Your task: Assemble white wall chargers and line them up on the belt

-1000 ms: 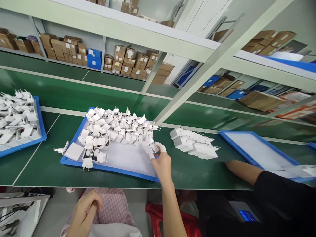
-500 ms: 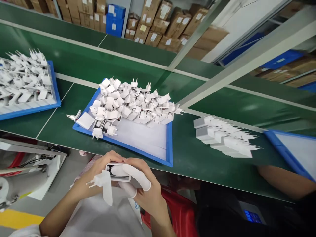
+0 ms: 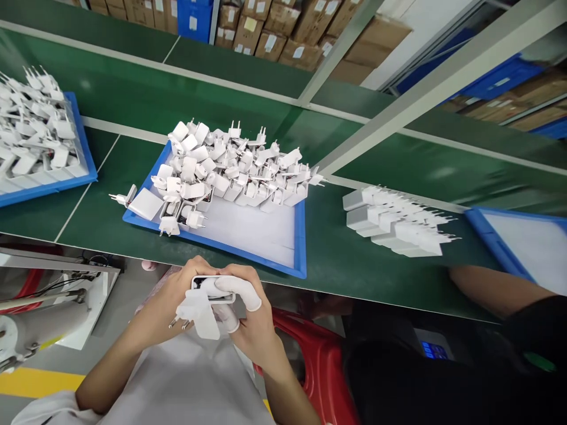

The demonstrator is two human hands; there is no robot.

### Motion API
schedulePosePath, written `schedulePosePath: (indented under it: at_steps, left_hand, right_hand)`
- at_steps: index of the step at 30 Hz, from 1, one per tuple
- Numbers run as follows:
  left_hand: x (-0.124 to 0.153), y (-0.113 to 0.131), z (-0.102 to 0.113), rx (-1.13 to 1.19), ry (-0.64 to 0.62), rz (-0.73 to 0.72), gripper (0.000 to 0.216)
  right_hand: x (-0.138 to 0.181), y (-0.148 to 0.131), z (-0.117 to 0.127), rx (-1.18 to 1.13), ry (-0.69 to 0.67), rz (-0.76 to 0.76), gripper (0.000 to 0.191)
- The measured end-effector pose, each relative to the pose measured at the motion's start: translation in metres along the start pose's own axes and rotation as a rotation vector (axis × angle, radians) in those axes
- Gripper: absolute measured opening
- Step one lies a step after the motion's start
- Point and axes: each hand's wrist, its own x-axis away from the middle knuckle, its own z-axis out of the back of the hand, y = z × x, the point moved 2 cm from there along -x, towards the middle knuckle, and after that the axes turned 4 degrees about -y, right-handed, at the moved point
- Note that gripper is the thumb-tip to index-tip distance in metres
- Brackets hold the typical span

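Note:
Both my hands are closed around one white plug adapter (image 3: pixel 197 310) over my lap, just below the table's front edge. My left hand (image 3: pixel 170 307) grips it from the left, its pins pointing down-left. My right hand (image 3: pixel 248 321), with white finger cots on two fingers, holds its top and right side. Straight ahead on the green table lies a blue tray (image 3: pixel 248 236) with a heap of several white plug adapters (image 3: pixel 225 171) at its far end.
A second blue tray (image 3: pixel 84 159) full of adapters sits at far left. A row of finished white adapters (image 3: pixel 398 221) lies right of the middle tray. Another person's forearm (image 3: pixel 487 289) in a dark sleeve rests near a third blue tray (image 3: pixel 522 236). A red stool (image 3: pixel 319 366) stands below.
My right hand took an adapter from the tray pile and drew it back to my lap, where my left hand joined it. Since half a second ago the adapter has turned, pins lower.

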Motion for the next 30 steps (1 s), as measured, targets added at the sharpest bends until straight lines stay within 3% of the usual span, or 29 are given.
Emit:
schedulePosePath:
  at_steps: [4,11,14,17,22,30]
  left_hand:
    - [0.001,0.007,-0.002,0.057,0.0,0.024,0.029]
    - [-0.001,0.013,-0.001,0.006,-0.058,-0.02,0.038]
    - [-0.002,0.016,-0.001,0.014,-0.086,-0.017,0.03]
    - [-0.004,0.018,0.002,0.023,-0.076,-0.002,0.024]
    - [-0.006,0.014,0.007,-0.044,-0.125,-0.02,0.02]
    - [-0.008,0.012,0.012,-0.226,-0.257,-0.144,0.025]
  right_hand:
    - [0.003,-0.007,0.001,0.066,-0.016,-0.026,0.04]
    - [0.0,-0.014,0.006,0.128,-0.05,0.027,0.032]
    - [0.002,-0.011,0.017,0.031,-0.097,0.022,0.026]
    - [0.001,-0.008,0.032,-0.107,-0.138,-0.08,0.033]
    - [-0.013,-0.011,0.046,0.026,-0.3,-0.205,0.021]
    - [-0.024,-0.015,0.045,0.121,-0.564,-0.355,0.022]
